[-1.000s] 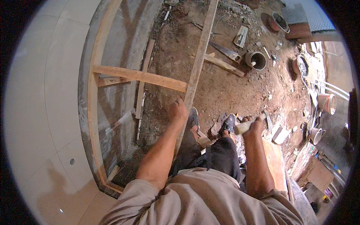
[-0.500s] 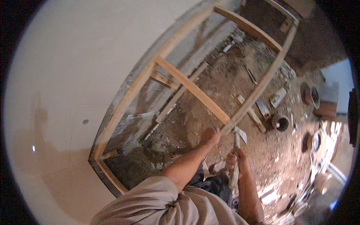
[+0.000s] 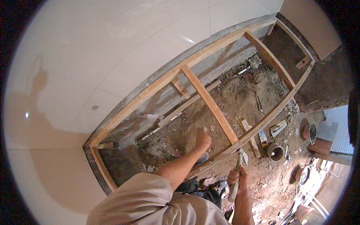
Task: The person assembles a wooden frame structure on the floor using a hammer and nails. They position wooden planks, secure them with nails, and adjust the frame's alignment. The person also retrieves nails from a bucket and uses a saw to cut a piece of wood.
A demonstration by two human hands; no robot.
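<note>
My right hand [image 3: 239, 177] grips the wooden handle of an adze [image 3: 236, 186], its pale metal blade up beside the near rail [image 3: 270, 118] of a timber frame. The blade end is close to where a crossbar [image 3: 212, 107] meets this rail; I cannot tell whether it touches. My left hand [image 3: 203, 141] is closed over the ground inside the frame, left of that joint and apart from the wood. What its fingers hold, if anything, is hidden. The frame's long far rail [image 3: 150, 90] runs along the pale wall, and a second crossbar [image 3: 272, 60] spans it farther off.
Beyond the near rail lie a hand plane [image 3: 278, 128], a handsaw [image 3: 263, 140], a wood strip [image 3: 255, 147] and a round pot [image 3: 275, 152]. A reddish-brown block [image 3: 318, 146] stands at the right. A short wood piece [image 3: 180, 88] hangs from the far rail. The ground is rough dirt.
My left hand has come away from the near rail by the crossbar joint and moved left over the dirt. The view has shifted; my right hand still holds the adze near the joint.
</note>
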